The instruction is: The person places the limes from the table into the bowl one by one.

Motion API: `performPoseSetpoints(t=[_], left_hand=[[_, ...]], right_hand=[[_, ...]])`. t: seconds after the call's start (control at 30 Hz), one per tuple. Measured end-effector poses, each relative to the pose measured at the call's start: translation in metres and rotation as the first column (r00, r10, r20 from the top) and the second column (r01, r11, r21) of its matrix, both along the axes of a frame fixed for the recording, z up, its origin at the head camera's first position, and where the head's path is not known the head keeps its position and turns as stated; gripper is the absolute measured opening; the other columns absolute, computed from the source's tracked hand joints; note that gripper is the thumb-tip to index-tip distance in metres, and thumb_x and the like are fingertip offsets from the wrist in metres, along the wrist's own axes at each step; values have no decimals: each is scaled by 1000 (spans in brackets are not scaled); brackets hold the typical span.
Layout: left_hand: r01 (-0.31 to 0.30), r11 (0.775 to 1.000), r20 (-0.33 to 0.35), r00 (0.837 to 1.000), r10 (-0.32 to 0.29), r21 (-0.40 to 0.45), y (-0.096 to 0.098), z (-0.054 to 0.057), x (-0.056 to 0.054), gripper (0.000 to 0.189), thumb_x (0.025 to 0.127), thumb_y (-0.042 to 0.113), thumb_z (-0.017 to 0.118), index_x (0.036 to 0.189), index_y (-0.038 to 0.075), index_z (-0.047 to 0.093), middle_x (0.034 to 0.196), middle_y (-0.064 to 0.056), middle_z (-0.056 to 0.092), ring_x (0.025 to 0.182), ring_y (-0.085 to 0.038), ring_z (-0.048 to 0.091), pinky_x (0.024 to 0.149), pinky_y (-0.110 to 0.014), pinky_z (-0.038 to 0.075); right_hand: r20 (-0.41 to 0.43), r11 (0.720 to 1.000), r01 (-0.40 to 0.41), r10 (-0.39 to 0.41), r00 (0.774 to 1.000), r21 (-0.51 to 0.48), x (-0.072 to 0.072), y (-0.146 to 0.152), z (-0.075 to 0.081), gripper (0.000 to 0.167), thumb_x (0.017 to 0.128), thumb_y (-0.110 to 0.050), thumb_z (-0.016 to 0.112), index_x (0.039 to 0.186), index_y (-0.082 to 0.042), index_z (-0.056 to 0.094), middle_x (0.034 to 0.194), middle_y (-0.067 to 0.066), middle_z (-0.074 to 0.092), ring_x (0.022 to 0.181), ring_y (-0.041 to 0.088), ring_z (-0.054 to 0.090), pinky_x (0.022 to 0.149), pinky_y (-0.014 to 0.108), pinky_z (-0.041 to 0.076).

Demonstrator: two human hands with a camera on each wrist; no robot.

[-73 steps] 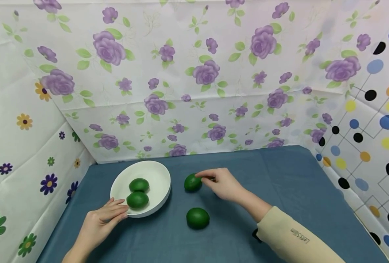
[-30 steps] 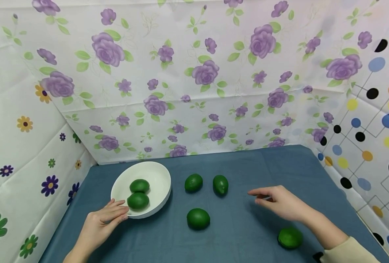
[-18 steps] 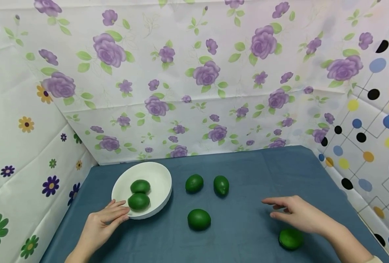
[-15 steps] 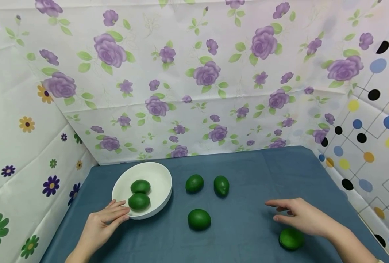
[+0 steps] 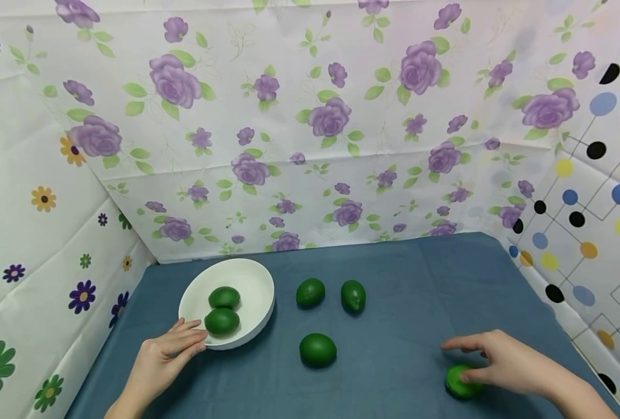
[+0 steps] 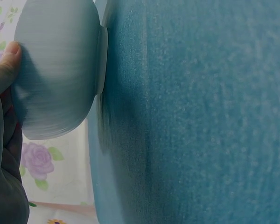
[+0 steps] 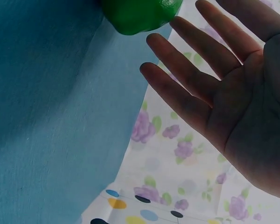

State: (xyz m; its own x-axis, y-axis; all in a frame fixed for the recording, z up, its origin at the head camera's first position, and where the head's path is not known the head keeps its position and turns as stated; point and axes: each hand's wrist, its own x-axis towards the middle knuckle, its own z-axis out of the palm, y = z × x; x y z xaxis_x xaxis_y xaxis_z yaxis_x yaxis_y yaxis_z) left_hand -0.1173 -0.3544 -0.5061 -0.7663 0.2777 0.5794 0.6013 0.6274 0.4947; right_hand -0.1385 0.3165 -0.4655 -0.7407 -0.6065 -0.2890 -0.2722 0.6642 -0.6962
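My left hand (image 5: 166,352) holds the near-left rim of a white bowl (image 5: 257,291), fingers over the rim and thumb (image 6: 9,60) against the outer wall in the left wrist view. Inside the bowl lie two green limes, a rear lime (image 5: 224,297) and a front lime (image 5: 221,322). At the front right, my right hand (image 5: 514,361) hovers over another lime (image 5: 455,381), its thumb overlapping the fruit in the head view. In the right wrist view, that hand's fingers (image 7: 191,84) are extended and spread, with the lime (image 7: 140,14) just beyond the fingertips.
On the blue cloth (image 5: 394,361) between the hands lie three more limes: one right of the bowl (image 5: 310,293), one further right (image 5: 353,297), and one nearer the front (image 5: 317,350). A flowered sheet (image 5: 310,192) rises behind, with patterned sheets at both sides.
The right hand has left the lime beside the bowl and moved right and toward the front, down to the far-right lime. The left hand has stayed at the bowl's rim.
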Motion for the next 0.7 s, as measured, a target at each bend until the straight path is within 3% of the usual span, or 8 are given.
performPoseSetpoints(t=[0.33,0.5,0.7], left_hand=[[1,1000,-4,1000,-1,-3,0,0,0,37,75,-11,91,108,6,86,104,-4,82,120,-11,72,120,-22,41],[4,1000,1,1000,-4,1,-1,-1,-1,36,75,-11,91,107,6,86,104,-3,82,120,-11,72,120,-23,41],[14,1000,-13,1000,-14,6,-2,-2,-1,38,74,-12,91,107,6,86,104,-3,82,119,-11,72,120,-23,42]], right_hand=[[39,1000,-14,14,999,-9,5,4,-5,56,94,-33,85,145,-16,68,140,14,69,121,50,65,85,65,62],[29,1000,-25,25,999,-1,4,3,-9,58,94,-34,85,145,-14,68,139,13,69,119,49,66,83,61,63],[28,1000,-21,21,999,7,6,1,-14,57,93,-36,85,145,-18,68,140,9,69,125,40,66,85,36,63]])
